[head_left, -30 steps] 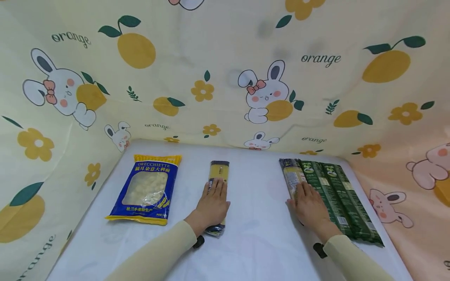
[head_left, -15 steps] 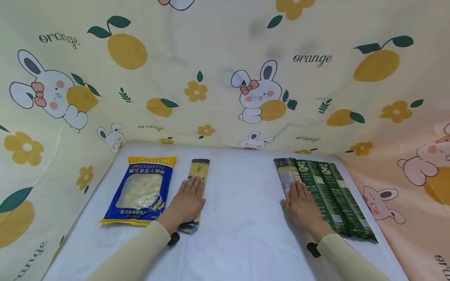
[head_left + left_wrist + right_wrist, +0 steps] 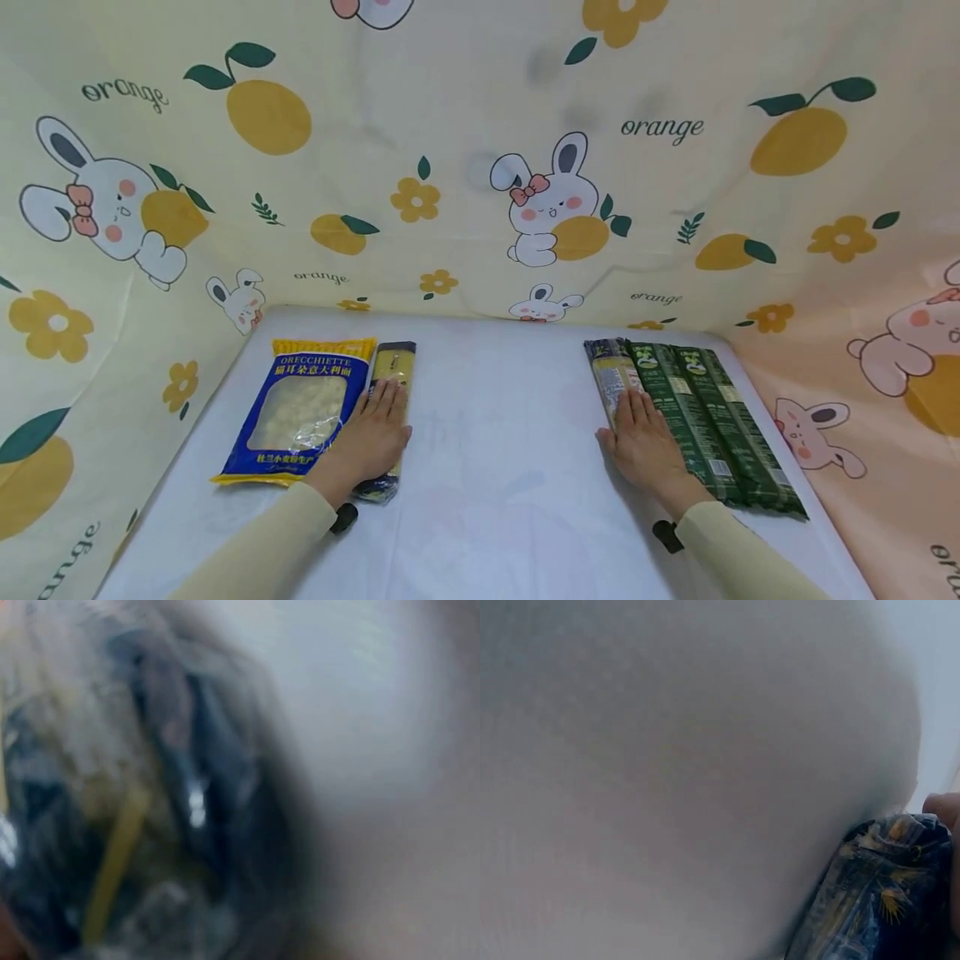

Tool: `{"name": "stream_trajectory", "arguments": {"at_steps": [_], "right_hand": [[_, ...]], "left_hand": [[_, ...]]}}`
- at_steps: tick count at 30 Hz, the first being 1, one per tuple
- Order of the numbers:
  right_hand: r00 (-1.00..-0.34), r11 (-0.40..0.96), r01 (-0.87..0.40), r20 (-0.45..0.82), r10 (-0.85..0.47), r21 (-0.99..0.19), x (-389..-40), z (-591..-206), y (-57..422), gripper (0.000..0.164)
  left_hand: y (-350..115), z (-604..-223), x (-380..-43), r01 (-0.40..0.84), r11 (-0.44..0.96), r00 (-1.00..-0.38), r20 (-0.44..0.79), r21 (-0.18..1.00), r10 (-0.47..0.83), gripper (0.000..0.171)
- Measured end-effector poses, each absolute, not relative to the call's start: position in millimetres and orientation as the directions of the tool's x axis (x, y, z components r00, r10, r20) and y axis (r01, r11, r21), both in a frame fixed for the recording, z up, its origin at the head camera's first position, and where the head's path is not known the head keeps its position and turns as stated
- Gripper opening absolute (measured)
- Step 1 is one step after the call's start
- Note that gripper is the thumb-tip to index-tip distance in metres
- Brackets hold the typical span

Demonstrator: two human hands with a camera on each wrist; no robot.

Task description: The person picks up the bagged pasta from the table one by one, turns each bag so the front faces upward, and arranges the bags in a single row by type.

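Note:
With fingers extended, my left hand rests on top of a slim yellow-and-dark-blue pasta packet. That packet lies right beside a blue-and-yellow bag of orecchiette, at its right edge. In the left wrist view the packet's crinkled clear end looks blurred. On the right, my right hand lies with straight fingers over a similar long pasta packet, partly covering it. Two green packets lie side by side against its right. The right wrist view catches the dark blue packet end and part of a finger.
A white-covered table stretches between the two groups of packets. Behind it and at both sides hangs a cream cloth printed with rabbits and oranges. Dark wrist cameras sit at both cuffs.
My left hand has slid the slim pasta packet leftward across the table, up to the orecchiette bag. My right hand has stayed on its packet. The head view has shifted slightly.

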State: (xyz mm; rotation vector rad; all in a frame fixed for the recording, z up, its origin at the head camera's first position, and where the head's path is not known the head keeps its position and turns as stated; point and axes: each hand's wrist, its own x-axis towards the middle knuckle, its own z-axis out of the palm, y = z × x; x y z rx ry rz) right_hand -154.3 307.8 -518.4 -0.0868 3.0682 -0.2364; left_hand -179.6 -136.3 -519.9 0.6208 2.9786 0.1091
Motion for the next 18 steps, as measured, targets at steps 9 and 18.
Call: {"name": "stream_trajectory", "arguments": {"at_steps": [9, 18], "right_hand": [[-0.996, 0.987, -0.092, 0.035, -0.088, -0.132, -144, -519, 281, 0.069], [-0.989, 0.981, -0.137, 0.078, -0.128, -0.136, -126, -516, 235, 0.067]], "left_hand": [[-132, -522, -178, 0.369, 0.922, -0.914, -0.137, 0.115, 0.382, 0.075], [-129, -522, -179, 0.354, 0.927, -0.920, -0.135, 0.125, 0.369, 0.075]]}}
